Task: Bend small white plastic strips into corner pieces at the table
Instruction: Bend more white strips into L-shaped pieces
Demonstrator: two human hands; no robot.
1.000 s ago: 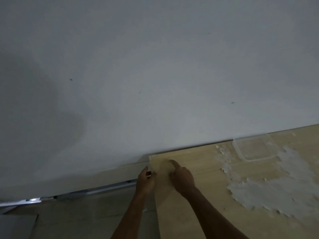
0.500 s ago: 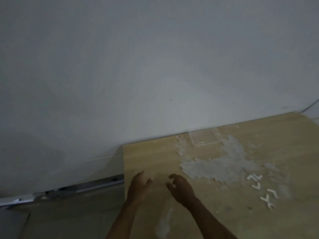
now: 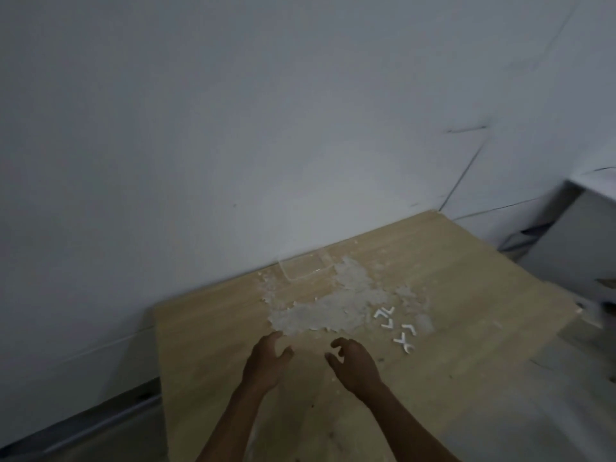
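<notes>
Nearest, over the wooden table (image 3: 213, 411): left hand (image 3: 266, 361) and right hand (image 3: 356, 365) loosely curled, holding nothing. Just beyond, heaped white strips (image 3: 320, 311); bent corner pieces (image 3: 396, 328) to the right. Likely risk: careless grab sweeping finished pieces back into the heap.

Both forearms outstretched, left hand (image 3: 266, 360) and right hand (image 3: 355, 363) loosely curled, empty.

The wooden bench (image 3: 466, 378) carries a heap of white bits (image 3: 326, 308) at centre frame, a clear tray (image 3: 305, 268) just above it, and bent white pieces (image 3: 396, 328) at its right.
</notes>
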